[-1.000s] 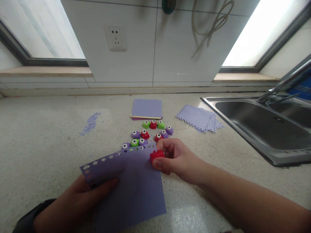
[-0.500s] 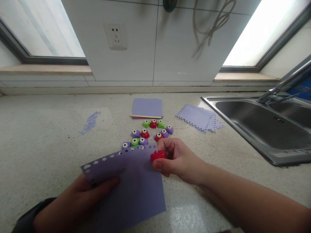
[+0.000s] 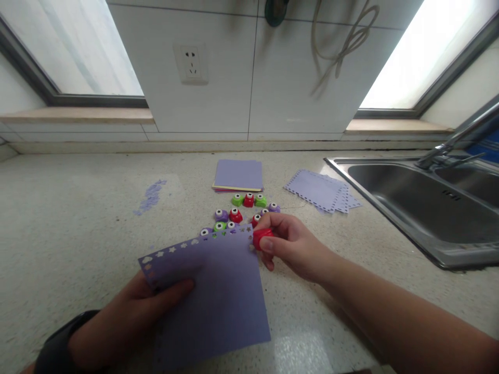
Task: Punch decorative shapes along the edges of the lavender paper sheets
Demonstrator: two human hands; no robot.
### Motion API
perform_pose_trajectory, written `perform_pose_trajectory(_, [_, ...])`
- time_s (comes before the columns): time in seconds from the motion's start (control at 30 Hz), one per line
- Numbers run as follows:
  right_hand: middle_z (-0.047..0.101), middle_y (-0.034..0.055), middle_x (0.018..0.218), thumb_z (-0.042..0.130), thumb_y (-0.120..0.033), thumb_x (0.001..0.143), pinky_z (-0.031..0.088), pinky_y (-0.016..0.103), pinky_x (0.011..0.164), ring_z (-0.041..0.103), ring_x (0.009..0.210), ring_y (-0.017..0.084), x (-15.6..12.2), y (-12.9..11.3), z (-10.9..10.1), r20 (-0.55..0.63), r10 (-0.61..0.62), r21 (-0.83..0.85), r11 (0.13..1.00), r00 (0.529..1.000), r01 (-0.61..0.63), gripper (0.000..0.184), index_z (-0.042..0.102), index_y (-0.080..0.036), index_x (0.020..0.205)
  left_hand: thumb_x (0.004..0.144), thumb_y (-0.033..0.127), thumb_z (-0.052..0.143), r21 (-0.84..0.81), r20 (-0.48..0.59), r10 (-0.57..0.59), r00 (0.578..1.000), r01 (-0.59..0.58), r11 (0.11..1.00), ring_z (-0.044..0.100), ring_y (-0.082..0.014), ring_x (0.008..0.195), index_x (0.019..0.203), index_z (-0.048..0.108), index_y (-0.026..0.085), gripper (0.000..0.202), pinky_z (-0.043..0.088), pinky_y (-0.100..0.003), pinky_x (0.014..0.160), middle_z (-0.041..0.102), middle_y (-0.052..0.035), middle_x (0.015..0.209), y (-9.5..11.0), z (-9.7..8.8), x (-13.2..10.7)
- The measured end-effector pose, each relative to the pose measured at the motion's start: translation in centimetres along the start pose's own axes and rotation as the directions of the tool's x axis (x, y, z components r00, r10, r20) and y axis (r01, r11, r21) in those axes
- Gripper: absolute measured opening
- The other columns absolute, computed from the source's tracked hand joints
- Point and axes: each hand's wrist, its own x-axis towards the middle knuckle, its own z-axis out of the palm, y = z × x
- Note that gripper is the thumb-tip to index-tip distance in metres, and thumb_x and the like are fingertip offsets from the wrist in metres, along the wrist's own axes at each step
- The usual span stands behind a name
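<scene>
- Two hands hold things over the desk (image 3: 78, 223). The left hand (image 3: 144, 301) has its grip closed on a purple paper sheet (image 3: 222, 291), with the thumb on top.
- The right hand (image 3: 292, 244) has its grip pinched around a red paper punch (image 3: 262, 239). The punch is at the sheet's right edge, near the far corner. I can't tell if the paper is inside its slot.
- The sheet has holes along the far edge and a few down both sides. A hole made too close to the ones beside the punch could run into them.
- The sheet tilts, and its near right corner has no hand on it. If it bends or swings, a hole could come out crooked.
- The paper looks thin. If the punch has bitten it, a sideways pull could tear the edge.
- Little punches, like the green punch (image 3: 219, 226), are just past the far edge. If the left hand pushes forward, the sheet could bump them.
- Loose purple paper bits (image 3: 150, 197) lie on the left. A quick arm could scatter them.
</scene>
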Motion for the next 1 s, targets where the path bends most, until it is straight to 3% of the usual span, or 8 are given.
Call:
perform_pose_trajectory(0.23, [0.064, -0.0021, 0.070, 0.084, -0.044, 0.082, 0.047, 0.023, 0.046, 0.058, 0.050, 0.010, 0.8, -0.4, -1.6, -0.163, -0.076, 0.037, 0.996, 0.984, 0.083, 0.034, 0.063, -0.018, 0.078, 0.071, 0.044, 0.093, -0.013, 0.046, 0.011, 0.999, -0.011, 1.000, 0.081, -0.0336, 0.092, 0.094, 0.086, 0.026, 0.030, 0.066, -0.040, 0.082, 0.087, -0.0081, 0.100, -0.2, -0.6, 0.4])
perform_pose_trajectory(0.37, [0.069, 0.0008, 0.075, 0.079, -0.048, 0.087, 0.048, 0.028, 0.052, 0.058, 0.055, 0.011, 0.8, -0.7, -2.3, -0.188, -0.155, -0.182, 0.976, 0.970, 0.121, 0.033, 0.066, -0.018, 0.085, 0.075, 0.042, 0.092, -0.032, 0.109, 0.002, 0.994, 0.002, 0.999, 0.081, -0.0310, 0.091, 0.097, 0.086, 0.026, 0.028, 0.066, -0.038, 0.082, 0.086, -0.0078, 0.106, -0.1, -0.7, 0.5])
perform_pose_trajectory(0.43, [0.073, 0.0038, 0.081, 0.076, -0.050, 0.089, 0.050, 0.031, 0.059, 0.062, 0.064, 0.015, 0.6, -1.1, -2.6, -0.177, -0.211, -0.396, 0.909, 0.961, 0.126, 0.033, 0.069, -0.018, 0.090, 0.075, 0.042, 0.092, -0.047, 0.104, 0.011, 0.995, -0.007, 0.999, 0.081, -0.0318, 0.092, 0.097, 0.085, 0.025, 0.028, 0.066, -0.040, 0.084, 0.086, -0.0083, 0.106, -0.1, -0.7, 0.6])
perform_pose_trajectory(0.53, [0.075, 0.0073, 0.092, 0.074, -0.046, 0.092, 0.050, 0.037, 0.073, 0.064, 0.081, 0.020, 0.4, -1.8, -2.8, -0.119, -0.283, -0.698, 0.706, 0.952, 0.123, 0.026, 0.073, -0.020, 0.097, 0.074, 0.040, 0.092, -0.082, 0.084, 0.044, 0.995, -0.037, 0.996, 0.080, -0.0319, 0.093, 0.096, 0.085, 0.024, 0.028, 0.065, -0.041, 0.085, 0.086, -0.0079, 0.102, -0.1, -0.5, 0.5])
perform_pose_trajectory(0.6, [0.073, 0.0079, 0.097, 0.075, -0.039, 0.091, 0.049, 0.040, 0.081, 0.064, 0.089, 0.022, 0.3, -2.1, -2.9, -0.063, -0.320, -0.803, 0.578, 0.945, 0.142, 0.019, 0.075, -0.021, 0.097, 0.075, 0.039, 0.092, -0.112, 0.089, 0.053, 0.995, -0.043, 0.993, 0.080, -0.0312, 0.093, 0.097, 0.084, 0.024, 0.028, 0.065, -0.041, 0.085, 0.086, -0.0069, 0.098, -0.1, -0.4, 0.5])
perform_pose_trajectory(0.73, [0.069, 0.0092, 0.104, 0.075, -0.034, 0.091, 0.048, 0.043, 0.093, 0.063, 0.102, 0.025, 0.2, -2.2, -2.9, 0.079, -0.314, -0.853, 0.470, 0.946, 0.227, 0.013, 0.077, -0.023, 0.098, 0.079, 0.036, 0.090, -0.181, 0.089, 0.068, 0.994, -0.051, 0.982, 0.081, -0.0306, 0.093, 0.101, 0.083, 0.023, 0.027, 0.064, -0.042, 0.087, 0.086, -0.0064, 0.098, 0.0, -0.3, 0.5])
perform_pose_trajectory(0.87, [0.075, 0.0058, 0.099, 0.076, -0.031, 0.090, 0.041, 0.046, 0.099, 0.064, 0.100, 0.025, 0.0, -2.2, -2.5, 0.256, -0.273, -0.863, 0.369, 0.927, 0.346, 0.011, 0.075, -0.024, 0.099, 0.081, 0.035, 0.087, -0.182, 0.061, 0.123, 0.991, -0.110, 0.977, 0.079, -0.0309, 0.101, 0.108, 0.082, 0.024, 0.030, 0.060, -0.044, 0.098, 0.086, -0.0070, 0.106, 0.0, -0.3, 0.7])
perform_pose_trajectory(1.0, [0.074, 0.0039, 0.098, 0.076, -0.032, 0.088, 0.036, 0.046, 0.097, 0.062, 0.099, 0.025, -0.3, -2.4, -1.6, 0.307, -0.166, -0.903, 0.262, 0.937, 0.342, 0.011, 0.075, -0.025, 0.097, 0.082, 0.037, 0.086, -0.193, 0.046, 0.158, 0.986, -0.146, 0.970, 0.078, -0.0315, 0.107, 0.122, 0.078, 0.026, 0.042, 0.058, -0.044, 0.103, 0.085, -0.0079, 0.113, 0.1, -0.2, 0.8])
